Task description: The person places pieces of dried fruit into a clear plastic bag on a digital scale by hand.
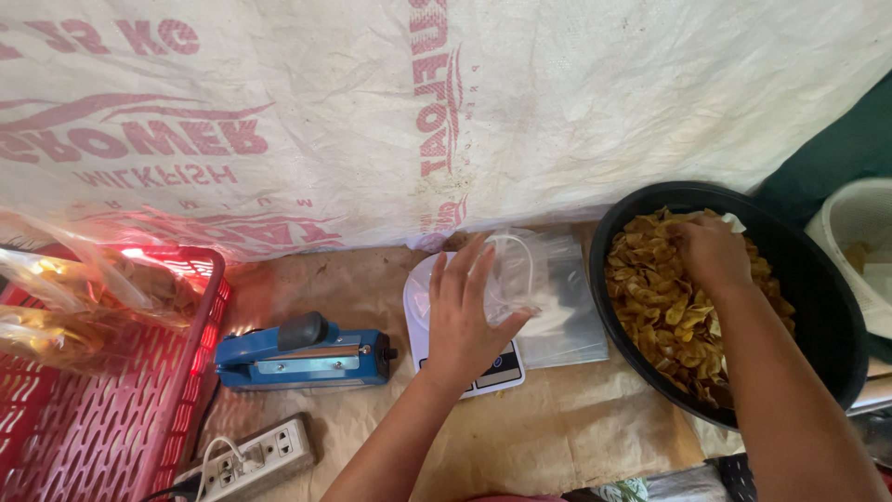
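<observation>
My left hand [467, 311] holds a clear plastic bag [520, 274] open over a small white digital scale [423, 302]. My right hand [711, 251] reaches into a big black tub [827, 316] and rests, fingers down, on the heap of golden fried chips [664, 311] inside it. Whether that hand has closed on any chips is hidden by its own back. A flat stack of clear bags [571, 325] lies just right of the scale, between it and the tub.
A blue heat sealer [302, 358] lies left of the scale, with a white power strip [255, 455] in front of it. A red plastic basket [102, 409] holding filled chip bags [56, 297] stands at the left. A printed white sack [446, 102] hangs behind; a white bucket [859, 246] stands at far right.
</observation>
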